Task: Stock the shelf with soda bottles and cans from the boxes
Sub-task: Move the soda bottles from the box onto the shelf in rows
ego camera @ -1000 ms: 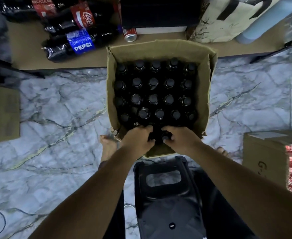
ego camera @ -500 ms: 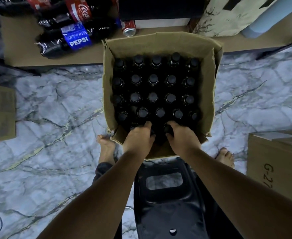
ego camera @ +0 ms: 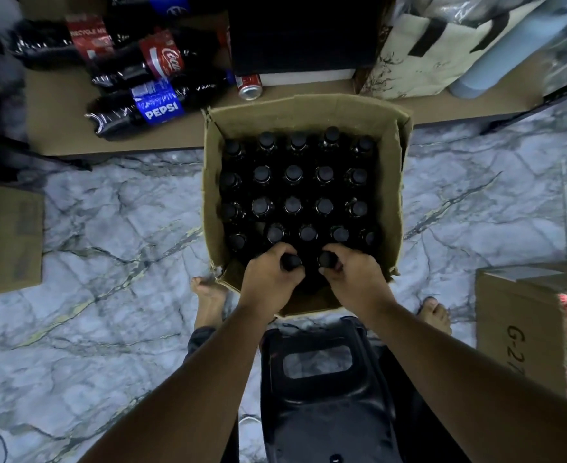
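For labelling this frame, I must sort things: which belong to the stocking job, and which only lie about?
Job: left hand and right hand, each gripping a bottle in the open box; Pepsi bottle, soda can on the shelf; box of red cans.
Lying about: black stool, printed bag.

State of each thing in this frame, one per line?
Bottle box: open, nearly full, bottles upright, capped.
Left hand: grips near-row bottle by its cap.
Right hand: grips neighbouring bottle by its cap.
Pepsi bottle: lying on shelf.
Coca-Cola bottle: lying on shelf.
Can: on its side.
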Demonstrator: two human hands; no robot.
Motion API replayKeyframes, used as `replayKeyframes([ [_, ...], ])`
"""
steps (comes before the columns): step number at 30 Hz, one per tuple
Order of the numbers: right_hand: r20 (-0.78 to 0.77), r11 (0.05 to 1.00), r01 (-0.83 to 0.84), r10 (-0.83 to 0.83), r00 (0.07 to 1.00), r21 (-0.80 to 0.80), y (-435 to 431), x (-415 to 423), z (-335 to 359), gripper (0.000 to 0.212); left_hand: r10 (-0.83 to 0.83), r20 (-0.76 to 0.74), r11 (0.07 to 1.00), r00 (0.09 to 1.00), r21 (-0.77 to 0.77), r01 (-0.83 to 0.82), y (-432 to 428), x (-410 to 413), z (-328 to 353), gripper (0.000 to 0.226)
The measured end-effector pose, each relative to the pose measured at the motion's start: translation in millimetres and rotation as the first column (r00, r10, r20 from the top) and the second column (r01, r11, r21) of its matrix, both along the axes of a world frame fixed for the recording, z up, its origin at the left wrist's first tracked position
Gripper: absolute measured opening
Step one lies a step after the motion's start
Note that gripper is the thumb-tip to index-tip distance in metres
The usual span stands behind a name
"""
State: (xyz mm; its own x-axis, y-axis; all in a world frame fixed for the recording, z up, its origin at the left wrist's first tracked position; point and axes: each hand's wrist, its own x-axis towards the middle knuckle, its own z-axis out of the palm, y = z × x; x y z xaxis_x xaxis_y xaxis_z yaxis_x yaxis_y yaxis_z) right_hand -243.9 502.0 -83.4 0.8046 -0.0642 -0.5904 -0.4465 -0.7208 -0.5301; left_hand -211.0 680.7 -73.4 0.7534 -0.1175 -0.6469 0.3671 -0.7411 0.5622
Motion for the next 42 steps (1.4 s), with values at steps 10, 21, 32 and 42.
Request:
replayKeyframes([
  [10,0.327,0.983,0.025,-0.086,0.941,0.184,-36,-11,231,0.037,0.010,0.205,0.980,0.979,-0.195,0.031,-7,7,236,0.026],
  [21,0.693,0.984,0.026,-0.142,0.707,0.175,-76,-8,502,0.023,-0.139,0.615,0.915,0.776,-0.221,0.338,-34,30,504,0.027],
  [32,0.896,0.971,0.142,-0.232,0.379,0.192,-105,8,680,0.016,-0.273,0.843,0.821,0.463,-0.047,0.569,-78,61,700,0.022],
  [42,0.936,0.955,0.228,-0.248,0.250,0.192,-144,74,791,0.019,-0.190,0.910,0.799,0.369,-0.075,0.597,-126,137,808,0.013],
])
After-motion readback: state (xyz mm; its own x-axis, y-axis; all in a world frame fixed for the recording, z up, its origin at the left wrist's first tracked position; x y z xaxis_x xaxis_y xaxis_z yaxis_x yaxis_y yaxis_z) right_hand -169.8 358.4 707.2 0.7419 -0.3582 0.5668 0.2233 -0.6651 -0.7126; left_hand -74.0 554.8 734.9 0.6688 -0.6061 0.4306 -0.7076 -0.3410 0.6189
